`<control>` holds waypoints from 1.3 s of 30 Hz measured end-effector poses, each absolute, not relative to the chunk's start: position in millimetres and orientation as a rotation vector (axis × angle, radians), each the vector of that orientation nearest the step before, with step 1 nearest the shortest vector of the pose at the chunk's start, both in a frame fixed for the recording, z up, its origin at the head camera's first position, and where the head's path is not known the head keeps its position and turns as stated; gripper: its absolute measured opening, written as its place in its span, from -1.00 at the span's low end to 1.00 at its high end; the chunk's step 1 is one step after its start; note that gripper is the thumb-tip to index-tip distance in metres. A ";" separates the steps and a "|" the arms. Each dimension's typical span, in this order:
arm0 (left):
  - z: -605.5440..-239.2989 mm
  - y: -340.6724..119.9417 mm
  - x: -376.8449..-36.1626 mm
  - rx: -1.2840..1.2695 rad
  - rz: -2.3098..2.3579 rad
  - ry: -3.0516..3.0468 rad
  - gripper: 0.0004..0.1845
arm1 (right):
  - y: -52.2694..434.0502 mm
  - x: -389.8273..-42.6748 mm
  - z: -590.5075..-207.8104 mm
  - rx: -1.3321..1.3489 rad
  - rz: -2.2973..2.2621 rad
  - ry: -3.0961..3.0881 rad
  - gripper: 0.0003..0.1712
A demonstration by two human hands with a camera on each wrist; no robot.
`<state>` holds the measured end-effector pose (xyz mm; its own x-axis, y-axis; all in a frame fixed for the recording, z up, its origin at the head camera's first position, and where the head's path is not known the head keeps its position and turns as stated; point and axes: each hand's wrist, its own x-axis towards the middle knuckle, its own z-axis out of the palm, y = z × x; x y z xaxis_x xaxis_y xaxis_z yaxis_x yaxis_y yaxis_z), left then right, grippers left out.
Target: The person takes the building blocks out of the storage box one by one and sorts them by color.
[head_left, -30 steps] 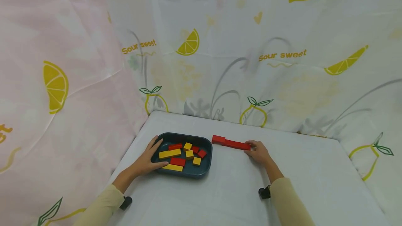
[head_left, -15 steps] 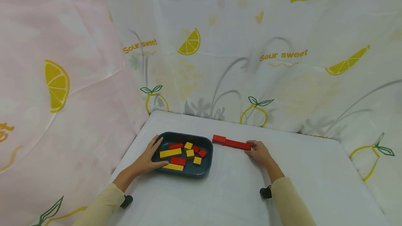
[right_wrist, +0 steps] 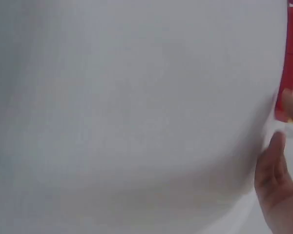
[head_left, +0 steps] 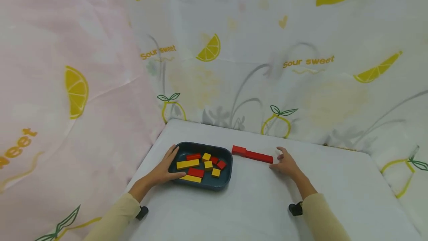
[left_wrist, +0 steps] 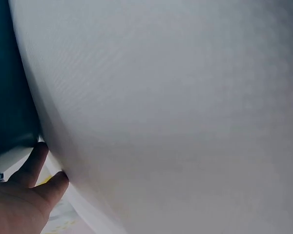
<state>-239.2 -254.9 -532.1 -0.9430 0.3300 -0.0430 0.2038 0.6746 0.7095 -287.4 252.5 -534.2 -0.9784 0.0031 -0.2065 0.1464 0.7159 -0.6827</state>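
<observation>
A dark teal tray (head_left: 208,186) holds several red and yellow blocks. My left hand (head_left: 162,169) rests against its left rim with straight fingers, thumb along the front rim; the left wrist view shows the fingers (left_wrist: 31,168) against the tray wall (left_wrist: 10,97). Right of the tray a long red block (head_left: 259,156) lies end to end with a short red block (head_left: 239,150) on the white table. My right hand (head_left: 287,162) lies open with spread fingers just off the long block's right end, holding nothing. In the right wrist view, that block (right_wrist: 287,58) sits beyond the fingers (right_wrist: 276,161).
The table (head_left: 254,211) is covered in white cloth. Lemon-print curtains (head_left: 301,66) close it off at the back and on the left, right behind the tray and blocks. White cloth stretches in front of and right of the hands.
My right hand has let go of the long red block's end, opened its fingers and shifted slightly right. The left hand stays at the tray. The head view has shifted.
</observation>
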 end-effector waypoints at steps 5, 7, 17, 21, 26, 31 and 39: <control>-530.2 -257.5 -238.5 0.444 1.091 2.735 0.17 | 234.6 -273.7 -506.3 -0.039 -1.105 2.895 -0.24; -528.1 -260.6 -238.8 0.456 1.082 2.749 0.18 | 213.9 -269.1 -494.4 -0.190 -1.159 2.938 -0.34; -528.9 -254.4 -246.3 0.481 1.102 2.741 0.14 | 104.7 -239.9 -481.3 -0.937 -1.186 2.742 -0.35; -533.4 -251.8 -247.3 0.467 1.102 2.735 0.13 | 80.7 -238.3 -485.7 -1.019 -1.165 2.658 -0.40; -535.1 -251.9 -243.3 0.465 1.103 2.727 0.12 | 56.3 -236.4 -495.6 -1.002 -1.316 2.570 -0.38; -534.1 -253.9 -240.4 0.456 1.098 2.744 0.10 | 28.4 -234.9 -510.4 -1.001 -1.280 2.544 -0.41; -535.4 -256.7 -240.5 0.488 1.087 2.761 0.07 | 0.6 -239.3 -514.2 -1.013 -0.954 2.607 -0.55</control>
<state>-240.5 -256.7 -535.4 -0.9384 0.3454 -0.0065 0.2482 0.6874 0.6825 -239.3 0.6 -514.2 -0.7497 -0.6594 0.0559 -0.5397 0.5602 -0.6284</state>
